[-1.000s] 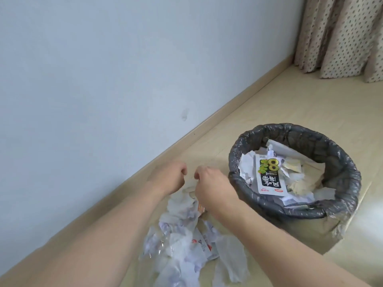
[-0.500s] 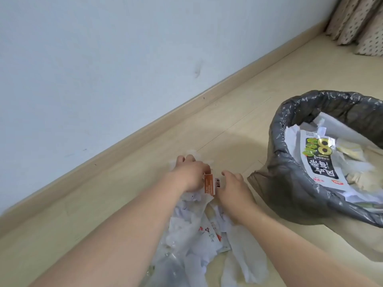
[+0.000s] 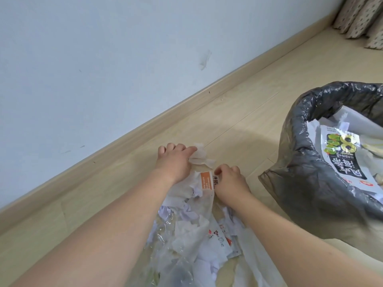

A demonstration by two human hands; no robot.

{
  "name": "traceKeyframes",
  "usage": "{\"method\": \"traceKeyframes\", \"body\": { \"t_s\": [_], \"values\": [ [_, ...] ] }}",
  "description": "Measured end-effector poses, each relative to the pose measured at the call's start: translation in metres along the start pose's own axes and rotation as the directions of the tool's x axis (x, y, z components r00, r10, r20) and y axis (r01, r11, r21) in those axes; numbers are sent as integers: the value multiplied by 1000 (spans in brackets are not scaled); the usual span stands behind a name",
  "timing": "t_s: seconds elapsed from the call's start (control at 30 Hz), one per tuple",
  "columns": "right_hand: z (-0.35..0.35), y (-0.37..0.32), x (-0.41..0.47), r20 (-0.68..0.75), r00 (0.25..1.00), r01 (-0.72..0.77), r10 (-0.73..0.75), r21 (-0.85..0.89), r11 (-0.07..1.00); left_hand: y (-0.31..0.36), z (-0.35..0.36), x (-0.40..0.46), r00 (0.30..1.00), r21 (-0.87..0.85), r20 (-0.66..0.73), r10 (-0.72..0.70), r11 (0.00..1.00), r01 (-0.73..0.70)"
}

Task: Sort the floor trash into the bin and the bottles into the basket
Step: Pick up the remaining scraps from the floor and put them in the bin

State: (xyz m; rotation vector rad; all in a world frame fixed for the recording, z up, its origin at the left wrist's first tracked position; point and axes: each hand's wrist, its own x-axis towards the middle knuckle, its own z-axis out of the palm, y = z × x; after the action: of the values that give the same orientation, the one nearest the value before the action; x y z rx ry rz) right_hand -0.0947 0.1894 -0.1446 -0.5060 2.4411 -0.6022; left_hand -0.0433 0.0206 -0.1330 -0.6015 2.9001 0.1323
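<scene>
A heap of floor trash (image 3: 196, 235), crumpled white paper, clear plastic and printed wrappers, lies on the pale wood floor between my forearms. My left hand (image 3: 174, 160) is at the heap's far end, its fingers on a crumpled white tissue (image 3: 200, 157). My right hand (image 3: 230, 181) pinches the edge of an orange-and-white wrapper (image 3: 207, 180) beside it. The bin (image 3: 300, 183), lined with a dark grey bag, stands at the right and holds paper and a black-and-white packet (image 3: 342, 156). No bottle or basket is in view.
A pale blue wall and a wooden skirting board (image 3: 145, 129) run diagonally behind the heap. Dotted curtains (image 3: 362, 17) hang at the top right corner. Bare floor lies between the heap and the skirting board.
The view has swung left and down, so the bin now sits at the right edge. My left hand has reached out onto the white tissue. My right hand keeps its pinch on the orange wrapper.
</scene>
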Motion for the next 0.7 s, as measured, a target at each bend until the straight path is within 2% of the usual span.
{"method": "traceKeyframes", "body": {
  "t_s": [0.07,0.17,0.3,0.4,0.57,0.63,0.7],
  "values": [
    [0,-2,1,16,1000,-23,23,-25,999,3,3,3,999,45,-28,22,999,-21],
    [1,-3,0,20,999,-36,38,-63,997,4,6,-2,996,32,-79,-33,999,36],
    [-3,-2,-8,-61,998,-27,28,24,999,-7,2,-17,984,-146,22,-175,973,177],
    [-10,-4,-20,-147,989,20,-7,82,996,-24,2,-21,978,-233,55,-202,950,210],
    [-29,-23,-41,-273,952,105,-136,-127,986,-36,-32,-51,974,-252,-9,-227,943,217],
    [-37,-31,-48,-302,933,142,-198,-197,970,-38,-45,-65,968,-358,-10,-250,905,229],
    [-48,-41,-59,-330,907,184,-262,-250,951,-40,-60,-77,957,-509,17,-289,821,258]
  ]
}}
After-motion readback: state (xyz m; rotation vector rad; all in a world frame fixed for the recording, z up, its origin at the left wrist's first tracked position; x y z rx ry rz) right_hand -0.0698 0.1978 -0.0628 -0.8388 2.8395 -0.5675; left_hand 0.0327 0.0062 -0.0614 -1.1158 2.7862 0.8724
